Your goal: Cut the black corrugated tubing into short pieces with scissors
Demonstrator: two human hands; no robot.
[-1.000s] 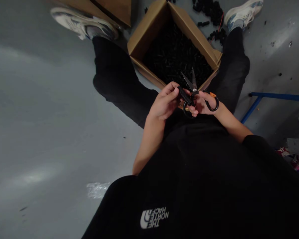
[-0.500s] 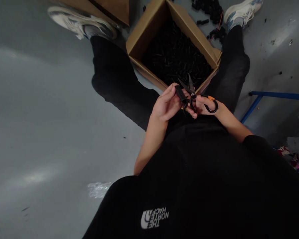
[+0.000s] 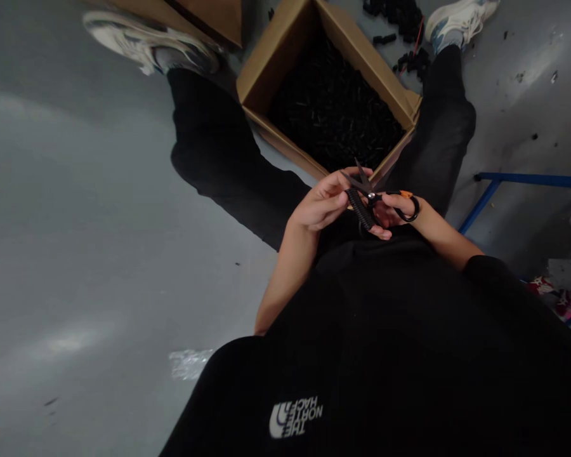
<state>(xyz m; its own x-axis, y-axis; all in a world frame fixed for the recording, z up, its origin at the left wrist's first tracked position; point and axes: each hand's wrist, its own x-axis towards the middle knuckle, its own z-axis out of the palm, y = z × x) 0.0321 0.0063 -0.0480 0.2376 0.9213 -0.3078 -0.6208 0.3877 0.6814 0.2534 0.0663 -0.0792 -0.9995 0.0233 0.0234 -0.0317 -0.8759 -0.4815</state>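
Note:
Between the fingers of my left hand (image 3: 321, 202) is a short black ribbed piece (image 3: 359, 208), tilted down toward my right hand. My right hand (image 3: 394, 212) grips a pair of black scissors (image 3: 371, 195) with an orange mark on the handle, thumb through one loop. The scissor blades are spread and point up and left, just above the ribbed piece. Both hands are close together over my lap, at the near corner of an open cardboard box (image 3: 361, 41). Many small black pieces (image 3: 333, 108) fill the box's bottom.
Loose black pieces (image 3: 400, 19) lie on the floor beyond the box, near my right shoe (image 3: 457, 25). Another cardboard box (image 3: 214, 16) stands by my left shoe (image 3: 137, 41). A blue metal frame (image 3: 528, 180) is at the right, and clear plastic (image 3: 188, 364) lies at the lower left.
The black piece has turned in my left hand, so its ribbed side now shows. Both hands have dropped slightly toward my body, and the scissors have come lower with them.

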